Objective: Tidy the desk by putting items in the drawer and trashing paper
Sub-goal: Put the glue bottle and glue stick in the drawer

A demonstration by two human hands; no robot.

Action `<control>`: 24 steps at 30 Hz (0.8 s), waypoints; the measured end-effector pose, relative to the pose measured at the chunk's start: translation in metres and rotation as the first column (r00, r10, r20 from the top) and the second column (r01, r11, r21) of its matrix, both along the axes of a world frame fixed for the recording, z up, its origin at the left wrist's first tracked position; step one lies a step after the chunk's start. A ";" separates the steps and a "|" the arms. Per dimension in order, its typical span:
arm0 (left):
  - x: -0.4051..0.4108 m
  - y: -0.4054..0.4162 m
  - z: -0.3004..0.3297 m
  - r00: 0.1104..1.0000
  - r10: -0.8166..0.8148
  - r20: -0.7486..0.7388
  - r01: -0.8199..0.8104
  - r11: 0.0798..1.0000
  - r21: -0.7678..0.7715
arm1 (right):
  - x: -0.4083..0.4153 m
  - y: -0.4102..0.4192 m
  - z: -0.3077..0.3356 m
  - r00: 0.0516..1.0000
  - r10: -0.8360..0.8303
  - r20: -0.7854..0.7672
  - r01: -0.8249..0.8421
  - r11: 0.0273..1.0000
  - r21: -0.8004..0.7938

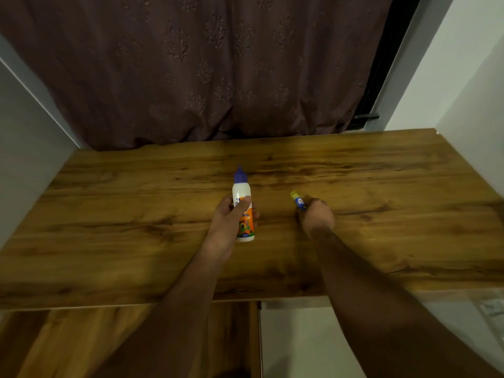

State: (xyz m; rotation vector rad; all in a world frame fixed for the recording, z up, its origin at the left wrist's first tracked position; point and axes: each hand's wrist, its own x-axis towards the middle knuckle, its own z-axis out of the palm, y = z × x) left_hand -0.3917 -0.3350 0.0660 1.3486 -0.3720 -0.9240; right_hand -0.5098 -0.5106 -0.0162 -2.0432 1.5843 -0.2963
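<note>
Left hand [231,214] grips the glue bottle [242,211], right hand [316,215] pinches the glue stick [297,199], mid-desk [381,214]; both await the drawer (unseen); no paper visible.

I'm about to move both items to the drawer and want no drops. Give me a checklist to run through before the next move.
1. Left hand grips the glue bottle round its body: ok.
2. Bottle's blue cap is on: ok.
3. Right hand holds the glue stick: ok, but only at its near end.
4. Glue stick's yellow cap is on: ok.
5. Drawer open and ready: cannot tell, no drawer opening shows.
6. Paper left on the desk: none seen, ok.
</note>
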 end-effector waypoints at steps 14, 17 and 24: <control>0.032 0.068 0.035 0.998 -0.068 0.011 0.069 0.990 -0.125 | 0.018 0.157 0.091 0.452 -0.237 0.860 -0.146 0.931 0.334; 0.041 0.096 0.048 0.995 -0.097 0.008 0.097 0.981 -0.171 | 0.023 0.196 0.116 0.390 -0.240 0.889 -0.178 0.927 0.329; 0.051 0.165 0.038 0.984 -0.174 -0.027 0.166 0.968 -0.187 | 0.023 0.275 0.123 0.408 -0.229 0.884 -0.164 0.934 0.318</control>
